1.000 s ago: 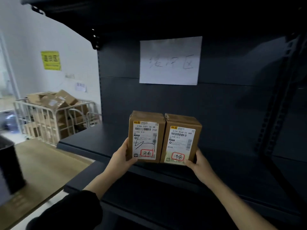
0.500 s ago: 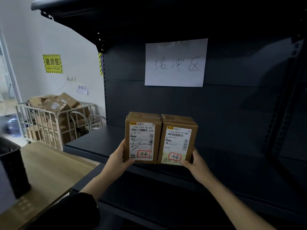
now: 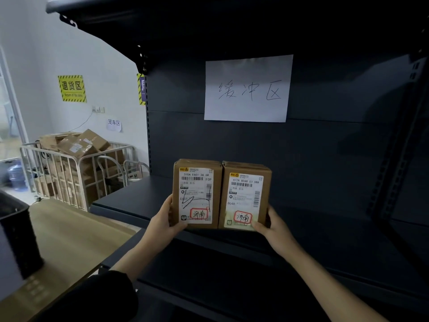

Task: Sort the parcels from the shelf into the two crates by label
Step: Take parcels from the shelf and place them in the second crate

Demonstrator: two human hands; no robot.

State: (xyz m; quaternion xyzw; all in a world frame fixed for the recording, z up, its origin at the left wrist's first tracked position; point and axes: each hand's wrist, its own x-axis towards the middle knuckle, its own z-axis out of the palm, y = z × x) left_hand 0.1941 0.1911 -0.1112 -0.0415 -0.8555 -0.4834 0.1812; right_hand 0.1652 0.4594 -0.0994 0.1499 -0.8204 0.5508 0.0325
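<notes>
Two brown cardboard parcels stand upright side by side at the front edge of the dark shelf board point(image 3: 130, 205). Each carries a white shipping label with a red-circled handwritten mark at the bottom. My left hand point(image 3: 162, 223) grips the lower left side of the left parcel point(image 3: 197, 194), thumb on its front. My right hand point(image 3: 272, 225) grips the lower right corner of the right parcel point(image 3: 246, 197). The parcels touch each other. No crate shows clearly in view.
A white paper sign point(image 3: 248, 88) hangs on the shelf's back panel. A metal cage cart point(image 3: 76, 173) full of cardboard boxes stands at the left by the wall. A dark bin point(image 3: 16, 231) sits at the left edge on the wooden floor. Another shelf board runs below.
The two parcels have stayed in my hands. The view has shifted slightly, so the shelf and parcels sit a little further left and lower in frame.
</notes>
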